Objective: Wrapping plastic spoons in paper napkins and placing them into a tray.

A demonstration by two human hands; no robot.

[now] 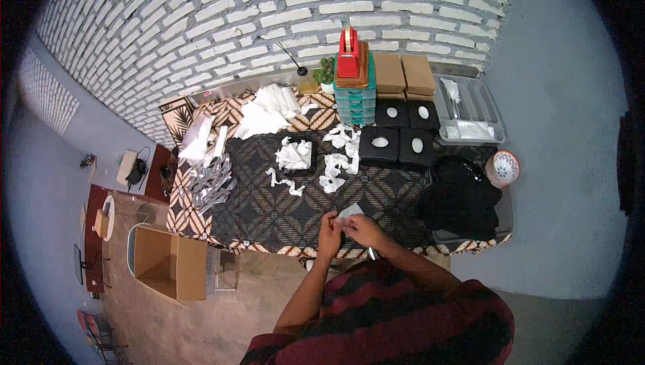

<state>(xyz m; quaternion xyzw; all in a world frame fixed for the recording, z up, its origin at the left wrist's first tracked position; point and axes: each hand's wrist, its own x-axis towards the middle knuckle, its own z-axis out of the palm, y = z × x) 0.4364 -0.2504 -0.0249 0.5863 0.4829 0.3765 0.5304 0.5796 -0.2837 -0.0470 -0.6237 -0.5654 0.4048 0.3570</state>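
At the table's near edge my left hand (330,231) and my right hand (364,229) meet, their fingers pinching a small piece of white tissue paper (351,210). A shiny metal utensil handle (372,253) sticks out below my right hand. Farther ahead, crumpled white tissue (294,154) fills a small black box, and twisted tissue strips (287,182) lie just in front of it. More crumpled tissue (334,166) lies to the right of that box. On the left is a loose pile of metal cutlery (209,183).
Black boxes with white ovals (379,142) stand before brown cardboard boxes (389,70) and a teal drawer unit (355,105) topped by a red tape dispenser (348,58). At right are a clear cutlery tray (499,128), black cloth (458,206) and a patterned cup (502,168). An open carton (191,269) stands lower left.
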